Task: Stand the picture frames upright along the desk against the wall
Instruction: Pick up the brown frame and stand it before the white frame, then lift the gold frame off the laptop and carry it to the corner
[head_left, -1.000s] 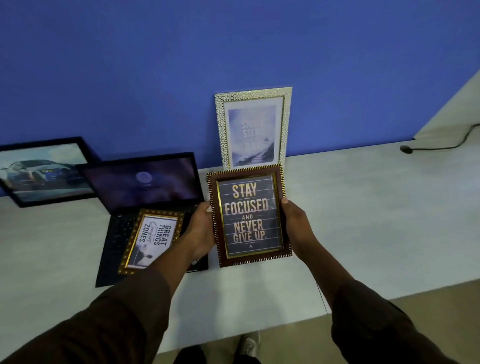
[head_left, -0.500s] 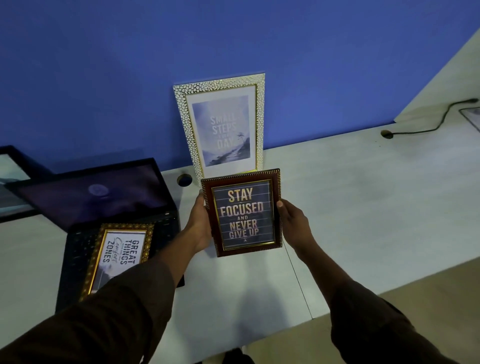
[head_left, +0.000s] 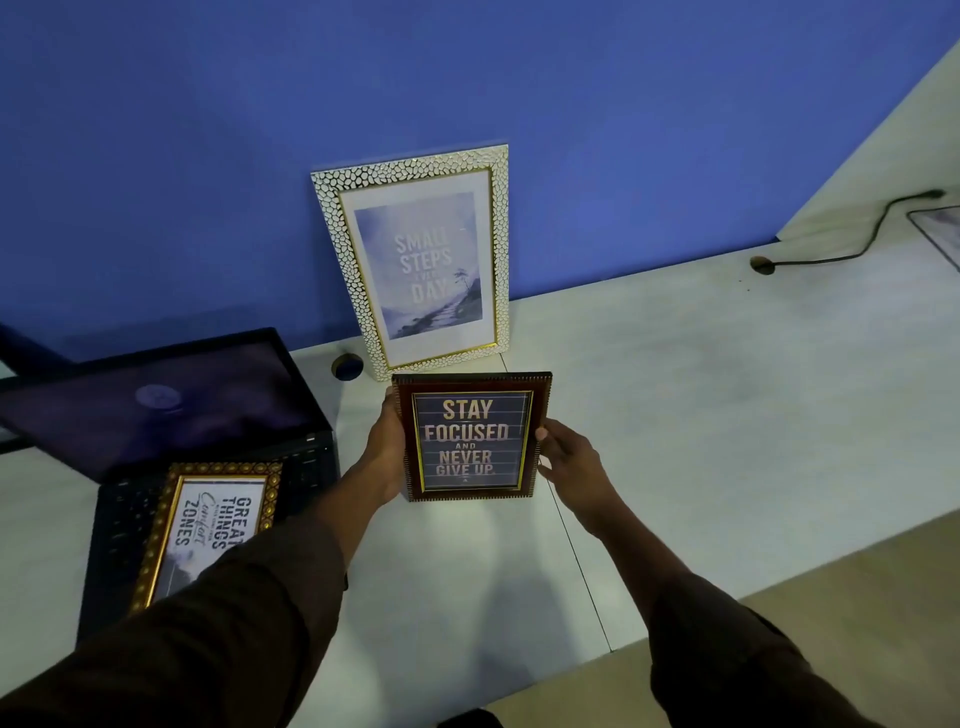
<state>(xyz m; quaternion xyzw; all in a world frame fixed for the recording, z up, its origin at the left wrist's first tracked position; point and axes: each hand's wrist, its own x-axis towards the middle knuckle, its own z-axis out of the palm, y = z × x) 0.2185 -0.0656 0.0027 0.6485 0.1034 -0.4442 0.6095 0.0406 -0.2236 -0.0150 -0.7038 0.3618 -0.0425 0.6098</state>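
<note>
Nearest the camera, two dark sleeves (head_left: 208, 639) reach forward over the pale desk (head_left: 701, 415). Between the hands is a dark red picture frame (head_left: 470, 436) reading "Stay focused and never give up", held upright with its face toward the camera; whether its lower edge touches the desk cannot be told. The left hand (head_left: 387, 452) grips the frame's left side, with the fingers hidden behind it. The right hand (head_left: 569, 457) presses the right side, its thumb on the front edge and the fingers curled toward the back. To the left, an open laptop (head_left: 171, 410) sits on the desk, and a gold picture frame (head_left: 208, 530) with the words "Great things" and "zones" lies flat on its keyboard, partly covered by the left sleeve. Just beyond the held frame, a taller white pebbled picture frame (head_left: 421, 260) with "Small steps" printed on it stands on the desk and leans back against the blue wall (head_left: 467, 78). A round cable hole (head_left: 347, 366) lies just beside its lower left corner. Farther right, a dark cable (head_left: 857, 244) runs from a second hole (head_left: 762, 264) along the desk toward the corner. At the far left edge, part of a black frame (head_left: 15, 364) shows behind the laptop.
</note>
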